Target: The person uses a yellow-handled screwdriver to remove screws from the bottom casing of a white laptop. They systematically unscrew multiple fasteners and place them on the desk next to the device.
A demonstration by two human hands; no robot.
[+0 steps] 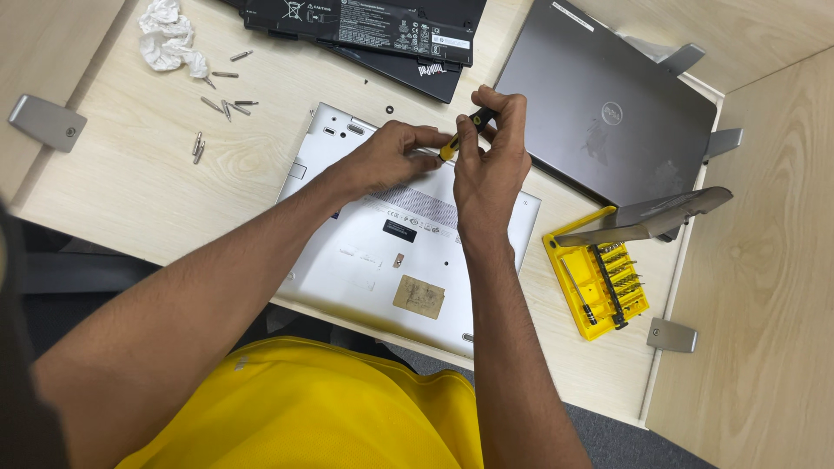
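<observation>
A silver laptop lies bottom-up on the light wood desk in front of me. Above its far edge both my hands meet on a small black and yellow screwdriver. My right hand wraps the black handle end from the right. My left hand pinches the yellow lower part with thumb and fingertips. The screwdriver's tip is hidden behind my fingers.
A yellow bit case stands open at the right, its lid raised. A dark grey laptop lies at the back right, a black battery pack at the back. Several loose bits and a crumpled tissue lie at the back left.
</observation>
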